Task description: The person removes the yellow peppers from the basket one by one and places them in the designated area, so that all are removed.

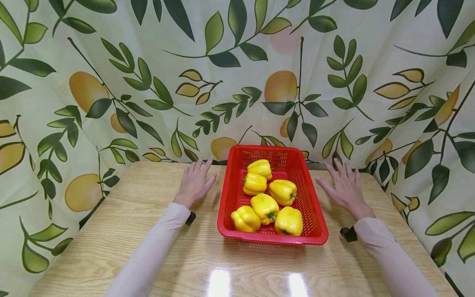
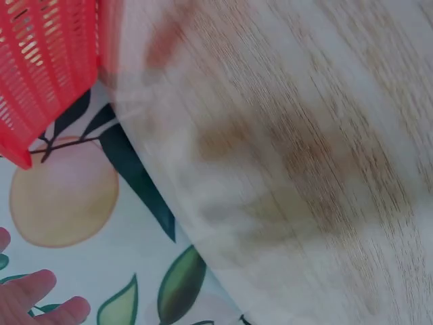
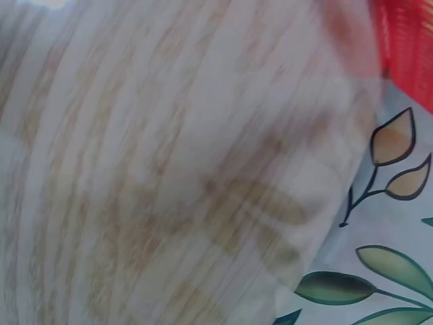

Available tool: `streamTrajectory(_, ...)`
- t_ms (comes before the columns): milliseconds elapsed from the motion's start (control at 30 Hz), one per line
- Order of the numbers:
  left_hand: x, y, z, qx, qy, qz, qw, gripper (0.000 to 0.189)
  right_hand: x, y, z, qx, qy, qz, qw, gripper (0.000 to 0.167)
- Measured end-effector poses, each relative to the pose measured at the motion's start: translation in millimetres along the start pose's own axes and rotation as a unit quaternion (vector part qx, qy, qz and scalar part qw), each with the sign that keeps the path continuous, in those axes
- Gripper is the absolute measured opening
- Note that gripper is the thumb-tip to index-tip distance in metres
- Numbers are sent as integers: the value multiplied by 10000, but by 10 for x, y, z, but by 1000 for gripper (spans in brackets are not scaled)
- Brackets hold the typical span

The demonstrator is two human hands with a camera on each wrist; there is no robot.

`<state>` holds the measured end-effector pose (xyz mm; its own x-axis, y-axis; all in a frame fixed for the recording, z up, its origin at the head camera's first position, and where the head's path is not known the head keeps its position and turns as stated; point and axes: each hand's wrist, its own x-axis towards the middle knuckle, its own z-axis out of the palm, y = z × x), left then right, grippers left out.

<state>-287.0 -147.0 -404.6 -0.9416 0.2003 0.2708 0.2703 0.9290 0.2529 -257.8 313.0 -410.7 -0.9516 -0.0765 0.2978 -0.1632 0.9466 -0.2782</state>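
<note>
Red basket (image 1: 272, 239) on desk (image 1: 122, 214), perforated walls; six yellow peppers (image 1: 264, 206) inside, three grouped at the basket's near end, three farther back. Left hand (image 1: 195, 181) just left of basket, right hand (image 1: 344, 185) just right; both apart from it, fingers spread and extended. Desk contact: cannot tell.

This looks like an indoor nook screened off by cloth (image 1: 237, 74), though whether it sits in a home, a lab or a workshop cannot be told. The cloth, printed with green leaves (image 1: 237, 20) and orange fruit (image 1: 281, 86), hangs in soft creases behind and along both sides of a wood-grain surface (image 1: 122, 218), whose glossy top carries two bright light reflections (image 1: 219, 282).
</note>
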Motion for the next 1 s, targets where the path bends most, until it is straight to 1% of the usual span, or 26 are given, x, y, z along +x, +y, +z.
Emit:
streamTrajectory(133,-31,35,-31,-154,-4,31,9999,62,-39,-42,-22,162,50,-72,9998,76)
streamTrajectory(267,-52,74,-61,-306,86,92,9995,60,-87,-72,-42,277,61,-121,9995,74)
streamTrajectory(500,-102,166,-109,-428,330,393,9978,55,-151,-94,-86,488,124,-81,9987,74)
streamTrajectory(633,-139,231,-136,-439,441,516,9967,53,-175,-120,-110,645,79,-81,9979,74)
streamTrajectory(833,-176,337,-175,-403,393,688,9960,52,-235,-174,-144,878,67,-175,9960,72)
streamTrajectory(1000,-205,419,-197,-494,407,790,9948,51,-297,-216,-146,1041,72,-255,9942,71)
